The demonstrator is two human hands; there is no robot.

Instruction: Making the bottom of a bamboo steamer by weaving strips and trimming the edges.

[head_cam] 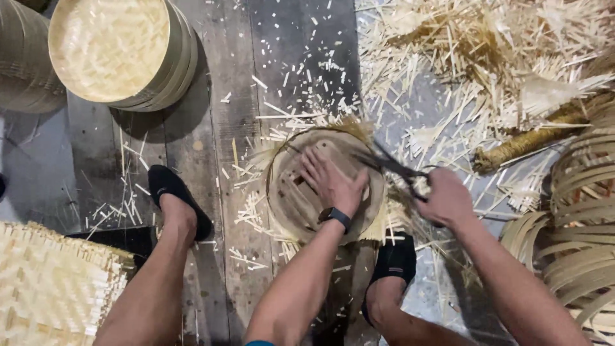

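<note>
Woven bamboo mat stack [51, 288] at far left, finished round baskets [115, 51] above; centre, left hand [330, 182] spread flat, pinning the round form [301, 198] over the weave on the floor; right hand [445, 200] closed on scissors [391, 166], best kept tight along the rim, trimming evenly

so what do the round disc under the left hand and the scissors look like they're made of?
Round disc: looks like wood, dull brown and unfinished, with cut slots; a pale woven bamboo-like mat pokes out beneath it. Scissors in the right hand: dark, thin blades, probably metal; the finish is too blurred to tell. The left hand presses the disc flat.
</note>
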